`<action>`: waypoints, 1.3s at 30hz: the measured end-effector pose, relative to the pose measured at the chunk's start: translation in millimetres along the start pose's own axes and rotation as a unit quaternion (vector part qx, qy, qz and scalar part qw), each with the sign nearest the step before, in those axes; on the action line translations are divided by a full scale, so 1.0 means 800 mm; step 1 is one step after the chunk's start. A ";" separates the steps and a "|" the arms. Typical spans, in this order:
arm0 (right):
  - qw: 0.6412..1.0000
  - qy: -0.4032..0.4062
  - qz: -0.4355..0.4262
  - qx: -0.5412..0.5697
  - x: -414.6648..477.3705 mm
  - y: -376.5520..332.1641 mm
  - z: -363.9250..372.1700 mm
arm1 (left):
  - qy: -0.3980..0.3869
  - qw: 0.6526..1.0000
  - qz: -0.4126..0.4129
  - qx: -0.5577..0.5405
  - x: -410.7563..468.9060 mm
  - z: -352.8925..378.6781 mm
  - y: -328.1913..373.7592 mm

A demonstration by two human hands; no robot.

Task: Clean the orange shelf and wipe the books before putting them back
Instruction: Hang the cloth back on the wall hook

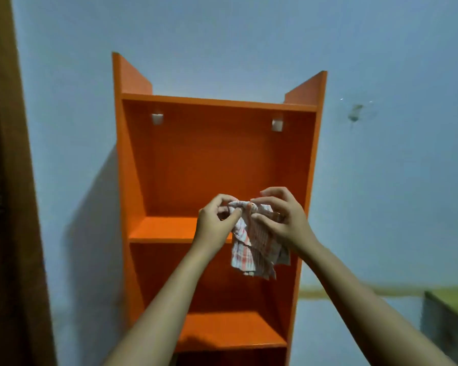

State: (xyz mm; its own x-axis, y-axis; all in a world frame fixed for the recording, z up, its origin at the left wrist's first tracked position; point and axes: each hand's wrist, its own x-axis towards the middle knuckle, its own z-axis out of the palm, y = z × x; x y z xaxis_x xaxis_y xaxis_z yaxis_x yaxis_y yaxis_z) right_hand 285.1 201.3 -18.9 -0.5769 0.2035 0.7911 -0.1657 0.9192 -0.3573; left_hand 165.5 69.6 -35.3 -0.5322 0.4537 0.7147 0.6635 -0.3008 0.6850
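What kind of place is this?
Probably a room in a home: an orange shelf stands against a painted blue wall, a brown wooden door is at the left, and the left hand and right hand hold a checked cloth.

The shelf (209,159) stands against the wall (381,167), perhaps a door (8,207) to its left, the cloth (251,249) held before it.
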 end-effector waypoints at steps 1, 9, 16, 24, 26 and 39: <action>0.999 0.018 0.009 -0.026 -0.007 0.008 -0.022 | -0.015 1.000 0.002 -0.014 0.005 0.023 0.007; 0.979 0.112 0.103 -0.133 -0.053 0.089 -0.176 | -0.130 0.989 0.041 -0.052 0.035 0.199 0.039; 0.945 0.206 0.126 -0.220 -0.060 0.192 -0.254 | -0.162 0.983 0.024 -0.086 0.089 0.354 0.042; 0.962 0.156 0.027 -0.222 0.031 0.391 -0.335 | -0.054 0.997 0.020 -0.044 0.206 0.540 -0.008; 0.968 0.138 0.023 -0.207 0.073 0.440 -0.360 | -0.045 0.998 0.021 -0.032 0.248 0.575 -0.015; 0.982 0.101 -0.072 -0.141 0.234 0.578 -0.394 | 0.001 0.993 0.029 0.112 0.422 0.626 -0.030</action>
State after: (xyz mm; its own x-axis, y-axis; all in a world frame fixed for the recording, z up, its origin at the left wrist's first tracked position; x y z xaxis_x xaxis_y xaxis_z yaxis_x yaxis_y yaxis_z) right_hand 352.9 770.5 120.6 -0.3885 0.1014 0.9159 0.0109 0.9944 -0.1054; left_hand 233.3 650.3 119.2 -0.4914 0.4394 0.7520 0.7927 -0.1320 0.5952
